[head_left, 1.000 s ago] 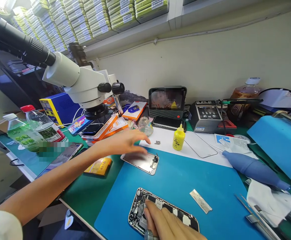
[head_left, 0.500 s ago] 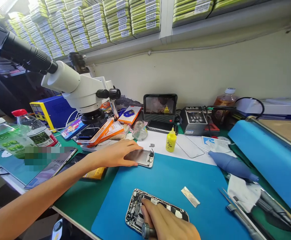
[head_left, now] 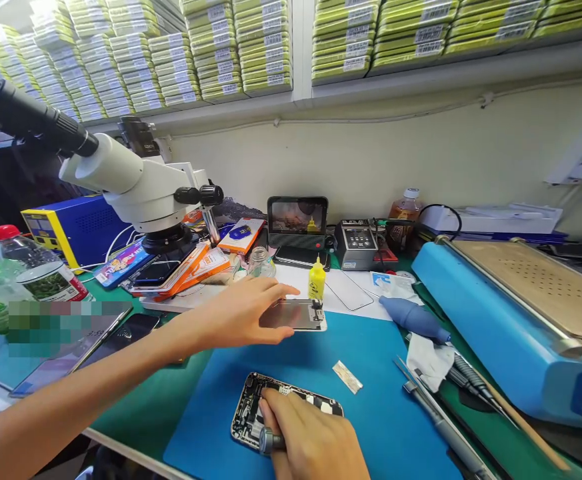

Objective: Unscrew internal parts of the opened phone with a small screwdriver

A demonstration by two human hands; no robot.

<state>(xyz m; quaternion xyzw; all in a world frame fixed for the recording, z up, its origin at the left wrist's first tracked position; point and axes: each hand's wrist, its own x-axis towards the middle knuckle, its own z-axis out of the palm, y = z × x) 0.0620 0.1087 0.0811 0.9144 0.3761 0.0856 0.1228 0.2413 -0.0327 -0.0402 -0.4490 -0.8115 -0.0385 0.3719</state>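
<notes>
My left hand (head_left: 243,310) reaches forward with thumb and fingers on either side of a phone screen panel (head_left: 295,315), its silvery back facing up. The panel is just in front of a yellow dropper bottle (head_left: 316,280). My right hand (head_left: 313,437) is closed around what looks like a screwdriver (head_left: 272,441), whose grey rounded end juts out on the left; its other end is hidden. Beneath this hand lies an opened phone body (head_left: 247,407) with its inner parts showing, and the fingertips rest over it. A small pale strip (head_left: 347,377) lies to the right on the blue mat (head_left: 211,400).
A microscope (head_left: 135,187) stands at the left over orange boxes. Behind the mat are a glass jar (head_left: 261,263), a small display (head_left: 297,220) and a grey control box (head_left: 355,245). A blue air blower (head_left: 413,318), tweezers (head_left: 421,393) and a blue heating machine (head_left: 491,327) line the right.
The left hand has brought the screen panel rightward, closer to the yellow bottle. The right hand stays on the phone body. The camera view has swung to the right.
</notes>
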